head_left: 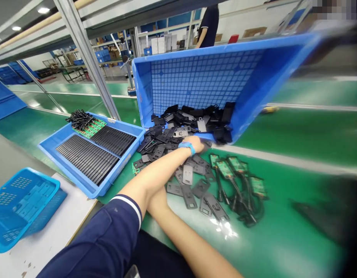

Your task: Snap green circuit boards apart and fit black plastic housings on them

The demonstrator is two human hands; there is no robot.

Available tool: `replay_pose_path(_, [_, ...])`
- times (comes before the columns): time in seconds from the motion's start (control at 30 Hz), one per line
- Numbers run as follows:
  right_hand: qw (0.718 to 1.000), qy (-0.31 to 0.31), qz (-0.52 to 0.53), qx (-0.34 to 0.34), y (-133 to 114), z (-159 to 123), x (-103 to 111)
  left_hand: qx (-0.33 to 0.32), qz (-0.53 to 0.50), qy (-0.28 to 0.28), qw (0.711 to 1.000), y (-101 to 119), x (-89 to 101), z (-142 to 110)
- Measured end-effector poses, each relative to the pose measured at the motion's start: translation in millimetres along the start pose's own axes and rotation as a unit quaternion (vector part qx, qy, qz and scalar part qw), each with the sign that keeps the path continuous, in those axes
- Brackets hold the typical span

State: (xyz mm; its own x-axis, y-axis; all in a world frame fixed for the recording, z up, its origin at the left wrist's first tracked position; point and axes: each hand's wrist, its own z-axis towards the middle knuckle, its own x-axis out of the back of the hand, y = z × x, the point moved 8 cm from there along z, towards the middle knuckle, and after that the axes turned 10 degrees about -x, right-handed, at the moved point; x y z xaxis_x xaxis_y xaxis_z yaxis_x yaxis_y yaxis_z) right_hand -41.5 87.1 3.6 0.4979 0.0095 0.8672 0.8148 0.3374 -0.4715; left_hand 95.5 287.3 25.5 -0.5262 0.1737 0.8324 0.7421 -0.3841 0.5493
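My left hand [197, 144], with a blue band on its wrist, reaches to the lower lip of a tilted blue bin [196, 81]. Its fingers are blurred against a dark piece, and a grip cannot be made out. Black plastic covers [192, 112] fill the bin's bottom edge and spill into a pile of loose covers [188, 195] on the green table. Crossing underneath, my right hand [158, 199] is mostly hidden by the left forearm, fingers out of sight. Green circuit boards with black cables [225, 170] lie right of the pile.
On the left, a shallow blue tray [91, 192] carries rows of black pieces, circuit boards and a cable bundle [81, 119]. A light-blue basket [24, 204] stands on a white surface. A metal post [88, 58] rises behind the tray. Another person [209, 27] stands in the background.
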Motion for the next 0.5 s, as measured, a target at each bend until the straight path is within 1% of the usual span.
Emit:
replay_pose_path(0.07, [1.0, -0.011, 0.01, -0.015, -4, 11, -5, 0.002, -0.036, 0.063, 0.997, -6, 36.1, -7])
replay_pose_path(0.13, [0.999, -0.026, 0.018, -0.035, -6, 20, -10, 0.006, -0.068, 0.136, 0.988, -14, 81.6, -26])
replay_pose_path(0.17, [0.998, -0.033, 0.022, -0.047, -6, 23, -12, 0.009, -0.09, 0.173, 0.981, -19, 104.6, -42])
replay_pose_path(0.23, [0.996, -0.039, 0.035, -0.075, -2, 24, -11, 0.012, -0.145, 0.243, 0.959, -30, 145.7, -85])
replay_pose_path(0.27, [0.994, -0.039, 0.046, -0.089, 2, 22, -9, 0.005, -0.261, 0.313, 0.913, -40, 163.7, -113])
replay_pose_path(0.3, [0.992, -0.042, 0.06, -0.102, 8, 18, -4, -0.004, -0.346, 0.367, 0.863, -48, 176.1, -142])
replay_pose_path(0.33, [0.99, -0.046, 0.077, -0.112, 16, 13, 1, -0.01, -0.395, 0.406, 0.824, -56, 182.9, -171])
replay_pose_path(0.37, [0.987, -0.053, 0.092, -0.118, 24, 7, 8, -0.002, -0.426, 0.43, 0.796, -63, 183.4, -198])
replay_pose_path(0.4, [0.984, -0.062, 0.115, -0.122, 34, -1, 16, 0.018, -0.449, 0.444, 0.775, -71, 177.7, -222])
replay_pose_path(0.43, [0.98, -0.068, 0.14, -0.126, 44, -9, 25, 0.043, -0.473, 0.45, 0.756, -77, 166.9, -241])
replay_pose_path(0.47, [0.973, -0.067, 0.172, -0.136, 55, -18, 35, 0.069, -0.502, 0.441, 0.741, -82, 151.4, -254])
replay_pose_path(0.5, [0.961, -0.056, 0.218, -0.159, 68, -26, 46, 0.097, -0.536, 0.418, 0.727, -84, 132.0, -262])
